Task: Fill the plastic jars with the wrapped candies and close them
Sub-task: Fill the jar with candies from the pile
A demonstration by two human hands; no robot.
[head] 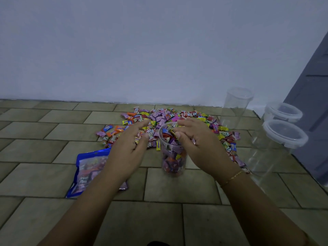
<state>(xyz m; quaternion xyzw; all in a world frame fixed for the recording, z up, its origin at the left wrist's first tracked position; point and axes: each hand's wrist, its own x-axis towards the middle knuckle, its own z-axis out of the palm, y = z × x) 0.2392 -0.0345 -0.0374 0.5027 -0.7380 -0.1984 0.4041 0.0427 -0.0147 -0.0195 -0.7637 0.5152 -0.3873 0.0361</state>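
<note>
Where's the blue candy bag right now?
In the head view, the blue candy bag lies flat on the tiled floor, lower left, partly under the left forearm, left of the candy-filled jar.

The wrapped candies [170, 119] are a jumble of purple, pink, yellow, orange and red — the bag [88, 173] is blue. The floor [53, 139] has olive-brown tiles; clear jars [234, 107] stand against a pale wall [142, 50].

Surface: tiled floor [53, 132].
Candies [177, 115]: loose pile, beyond both hands.
Filled jar [173, 157]: upright, between the hands.
Blue bag [88, 171]: flat, under the left forearm.
Empty jars [234, 107]: right of the right hand.
</note>
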